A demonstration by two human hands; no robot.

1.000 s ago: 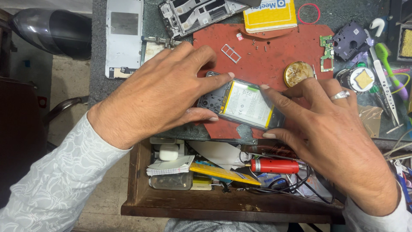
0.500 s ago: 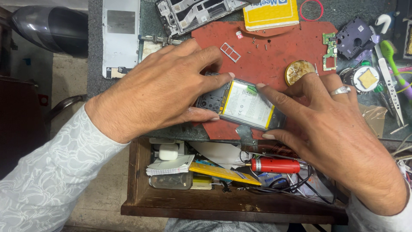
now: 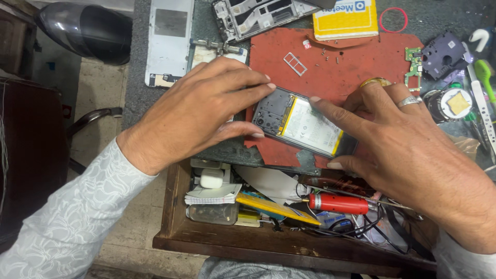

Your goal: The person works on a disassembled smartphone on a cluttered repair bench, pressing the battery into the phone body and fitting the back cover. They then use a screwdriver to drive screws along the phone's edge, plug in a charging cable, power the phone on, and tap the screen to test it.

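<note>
An opened phone [image 3: 299, 123], back cover off, lies face down on a red mat [image 3: 351, 57]; its white battery with a yellow edge and dark circuit cover show. My left hand [image 3: 199, 111] grips the phone's left end, thumb below and fingers above. My right hand [image 3: 408, 144], with a ring on one finger, holds the right end; its index finger lies along the phone's upper edge and the thumb presses the lower edge.
On the mat lie a metal card tray [image 3: 295, 63] and small screws. Behind it are a phone frame [image 3: 258, 15], a white panel [image 3: 169, 41], a yellow box [image 3: 347, 19], a green circuit strip [image 3: 413, 67]. An open drawer [image 3: 217, 240] below holds a red screwdriver [image 3: 338, 203], cables, a notepad.
Both hands have shifted slightly on the phone; my right index finger has stretched further along its upper edge. The phone stays in the same place on the mat.
</note>
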